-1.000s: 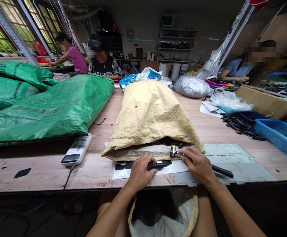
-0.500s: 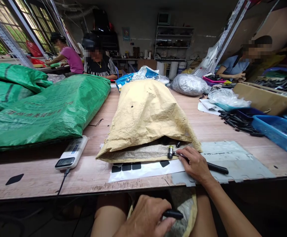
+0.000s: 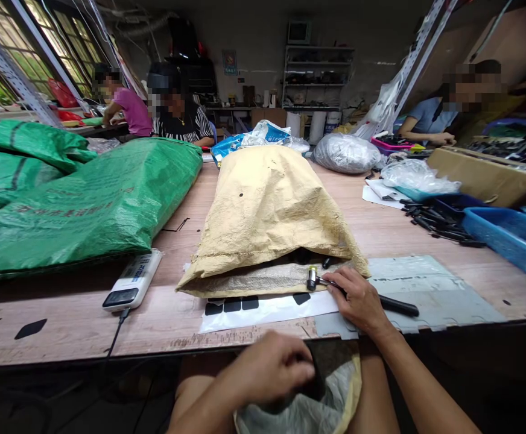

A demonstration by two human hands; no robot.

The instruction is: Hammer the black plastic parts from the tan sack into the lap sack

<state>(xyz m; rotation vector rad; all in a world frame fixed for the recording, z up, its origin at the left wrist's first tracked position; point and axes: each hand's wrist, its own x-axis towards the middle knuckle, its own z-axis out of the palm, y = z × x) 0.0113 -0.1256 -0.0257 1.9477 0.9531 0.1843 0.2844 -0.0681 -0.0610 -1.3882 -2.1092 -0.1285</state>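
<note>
My right hand (image 3: 358, 298) is closed around a small hammer (image 3: 312, 278) with a metal head, a yellowish face and a black grip. It rests at the table's front edge, by the mouth of a yellow woven sack (image 3: 272, 205). A few black pieces (image 3: 326, 263) show inside that mouth. My left hand (image 3: 276, 364) is over a second open sack (image 3: 348, 386) between my legs. Its fingers look curled but are smeared by motion, and no object shows in them. Under the yellow sack's lip, a white strip (image 3: 272, 316) carries several black squares.
A green sack (image 3: 109, 199) lies left, beside a white power bank (image 3: 131, 283) with a cable. On the right are a grey mat (image 3: 430, 295), a blue tray (image 3: 507, 241) and a pile of black parts (image 3: 439, 226). Several people sit around the table.
My left hand has moved up a little over the lap sack, and the black handle-like piece it held is out of sight. My right hand keeps the hammer in the same place.
</note>
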